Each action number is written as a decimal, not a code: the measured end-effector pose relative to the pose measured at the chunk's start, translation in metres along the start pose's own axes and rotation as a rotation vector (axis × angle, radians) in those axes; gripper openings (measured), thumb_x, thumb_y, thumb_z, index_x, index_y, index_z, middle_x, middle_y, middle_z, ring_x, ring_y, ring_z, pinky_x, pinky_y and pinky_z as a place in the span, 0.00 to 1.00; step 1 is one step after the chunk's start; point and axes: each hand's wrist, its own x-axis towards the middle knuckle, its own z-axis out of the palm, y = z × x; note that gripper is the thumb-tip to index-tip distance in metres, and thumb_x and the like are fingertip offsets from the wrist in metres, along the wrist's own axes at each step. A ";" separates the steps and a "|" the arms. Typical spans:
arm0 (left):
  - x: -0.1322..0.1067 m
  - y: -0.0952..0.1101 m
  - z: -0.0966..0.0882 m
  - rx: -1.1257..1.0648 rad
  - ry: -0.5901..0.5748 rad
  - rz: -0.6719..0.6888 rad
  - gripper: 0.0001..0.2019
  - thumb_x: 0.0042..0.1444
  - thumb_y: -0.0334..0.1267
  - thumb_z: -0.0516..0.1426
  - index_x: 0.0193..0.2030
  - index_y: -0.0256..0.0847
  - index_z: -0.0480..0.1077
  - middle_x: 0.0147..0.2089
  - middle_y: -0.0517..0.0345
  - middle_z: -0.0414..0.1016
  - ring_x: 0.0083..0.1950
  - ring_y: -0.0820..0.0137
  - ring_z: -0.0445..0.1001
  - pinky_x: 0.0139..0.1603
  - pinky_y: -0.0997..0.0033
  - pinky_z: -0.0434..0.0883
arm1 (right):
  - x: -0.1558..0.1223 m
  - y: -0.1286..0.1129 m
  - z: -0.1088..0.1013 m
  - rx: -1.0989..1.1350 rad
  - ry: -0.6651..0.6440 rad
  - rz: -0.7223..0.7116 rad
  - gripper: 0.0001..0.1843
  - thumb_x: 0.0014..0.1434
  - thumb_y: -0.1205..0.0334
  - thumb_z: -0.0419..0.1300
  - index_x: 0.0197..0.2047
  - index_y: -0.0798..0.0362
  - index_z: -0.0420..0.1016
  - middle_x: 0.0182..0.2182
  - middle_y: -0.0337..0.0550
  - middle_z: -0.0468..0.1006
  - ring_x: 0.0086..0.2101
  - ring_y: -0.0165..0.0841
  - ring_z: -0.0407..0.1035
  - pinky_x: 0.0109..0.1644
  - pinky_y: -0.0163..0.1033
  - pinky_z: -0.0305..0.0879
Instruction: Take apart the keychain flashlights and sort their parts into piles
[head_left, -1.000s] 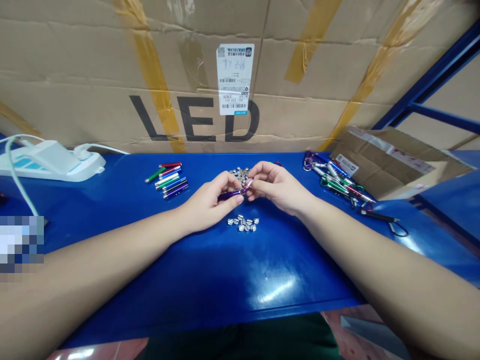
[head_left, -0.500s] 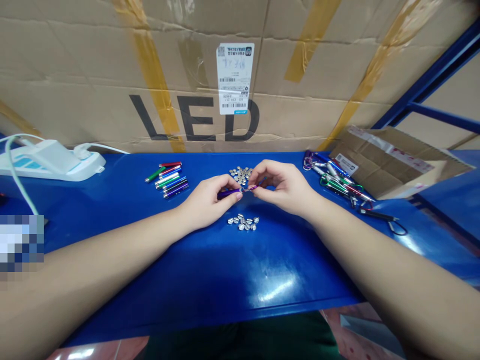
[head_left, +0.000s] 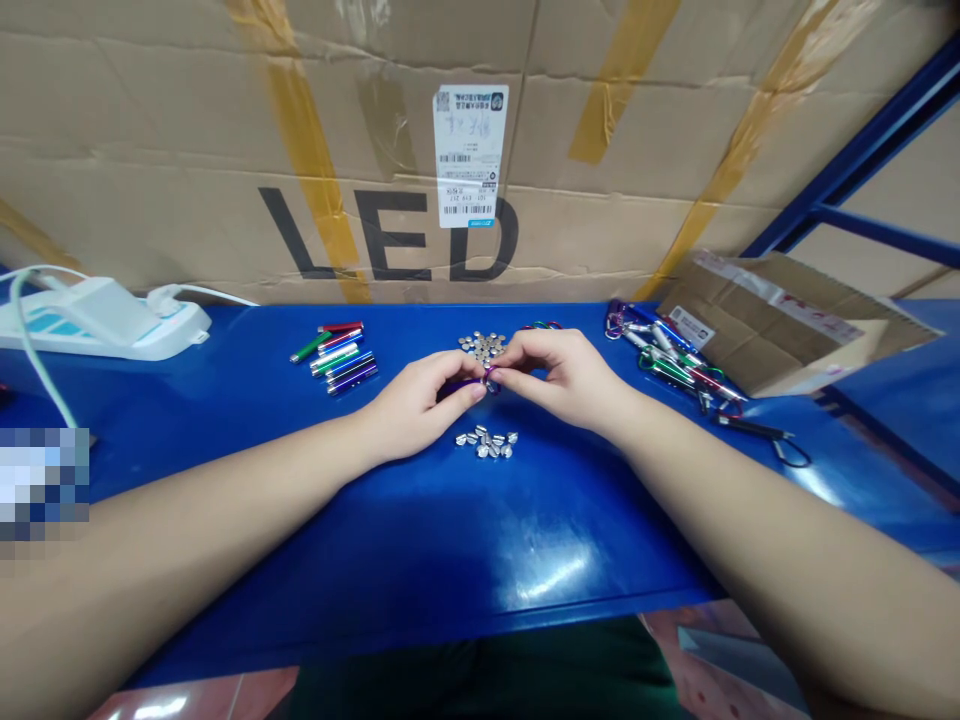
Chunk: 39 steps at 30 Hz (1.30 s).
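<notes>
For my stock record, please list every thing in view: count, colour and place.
Table: one, blue, centre
LED carton: one, brown, behind table
Power strip: one, white, left
Small tubes: several, mixed, left
Discs: many, silver, centre, far
Caps: roughly ten, silver, centre, near
Clips: several, mixed, right of discs
Clipped tubes: several, mixed, right
Open carton: one, brown, right
Frame: one, blue, right
Floor: one, reddish, bottom
Held tube: one, purple, centre
Clothing: one, green, bottom
Left hand: one, bare, on held tube
Right hand: one, bare, at purple clip
</notes>
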 end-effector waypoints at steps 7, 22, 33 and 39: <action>-0.001 0.001 0.001 -0.043 0.037 -0.050 0.13 0.72 0.45 0.51 0.51 0.40 0.71 0.40 0.55 0.79 0.42 0.65 0.77 0.46 0.64 0.73 | -0.002 -0.002 0.001 0.105 -0.064 0.116 0.09 0.66 0.55 0.64 0.39 0.51 0.75 0.32 0.42 0.82 0.32 0.35 0.77 0.38 0.40 0.74; 0.002 -0.003 0.002 -0.084 0.133 -0.162 0.14 0.70 0.48 0.54 0.50 0.39 0.72 0.36 0.56 0.78 0.36 0.67 0.75 0.38 0.67 0.70 | -0.002 -0.002 0.005 -0.094 0.018 0.023 0.13 0.62 0.61 0.67 0.49 0.54 0.79 0.35 0.43 0.83 0.32 0.33 0.75 0.40 0.40 0.72; 0.000 -0.004 0.004 -0.219 0.080 -0.169 0.14 0.69 0.47 0.55 0.49 0.39 0.71 0.34 0.59 0.73 0.31 0.71 0.72 0.36 0.69 0.71 | 0.000 0.006 0.003 -0.345 0.081 -0.301 0.07 0.66 0.63 0.63 0.44 0.55 0.82 0.35 0.46 0.84 0.33 0.34 0.76 0.40 0.39 0.71; 0.000 -0.006 0.006 -0.353 0.080 -0.187 0.12 0.67 0.45 0.58 0.48 0.39 0.70 0.33 0.60 0.73 0.31 0.73 0.74 0.34 0.72 0.72 | 0.001 0.008 0.004 -0.304 0.098 -0.259 0.08 0.66 0.60 0.63 0.44 0.54 0.82 0.35 0.45 0.84 0.34 0.34 0.76 0.40 0.39 0.72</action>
